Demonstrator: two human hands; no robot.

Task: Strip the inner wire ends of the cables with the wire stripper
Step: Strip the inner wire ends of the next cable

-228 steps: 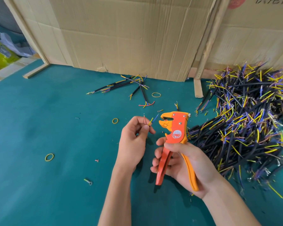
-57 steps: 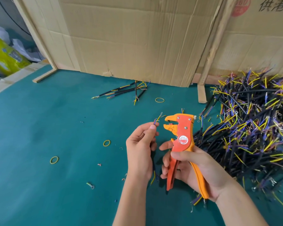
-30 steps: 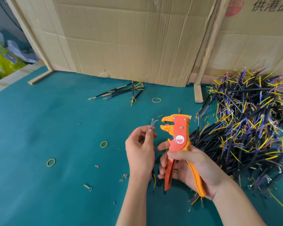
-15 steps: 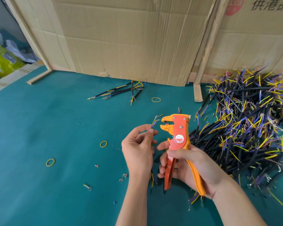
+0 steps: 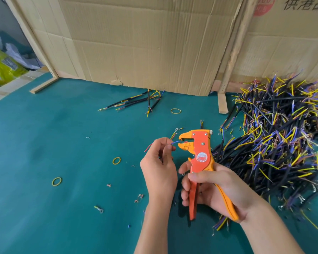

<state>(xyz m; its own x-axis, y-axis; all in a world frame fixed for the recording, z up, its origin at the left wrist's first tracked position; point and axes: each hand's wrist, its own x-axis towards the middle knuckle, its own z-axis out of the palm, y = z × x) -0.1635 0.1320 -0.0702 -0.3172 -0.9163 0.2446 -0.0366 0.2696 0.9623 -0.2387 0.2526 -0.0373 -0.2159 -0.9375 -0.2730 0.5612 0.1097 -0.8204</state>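
Head view: the left hand (image 5: 159, 171) pinches a thin blue inner wire (image 5: 175, 142) between thumb and fingertips, its tip pushed into the open beak-shaped mouth of the wire stripper (image 5: 200, 154); a red strand and a yellow one splay out from the same grip. The right hand (image 5: 215, 187) wraps its curled fingers round the stripper's two slim plastic handles, one red, one orange, with the thumb lying across the flat red body below a round label. The tool stands nearly upright above the teal felt-like table (image 5: 44, 143). A dense heap of black-sheathed cables (image 5: 283, 143) with yellow, blue and purple ends lies just right of the stripper. A few loose cables (image 5: 136, 102) rest near the creased corrugated cardboard (image 5: 145, 43). Yellow rubber bands (image 5: 116, 160) and small wire scraps dot the cloth
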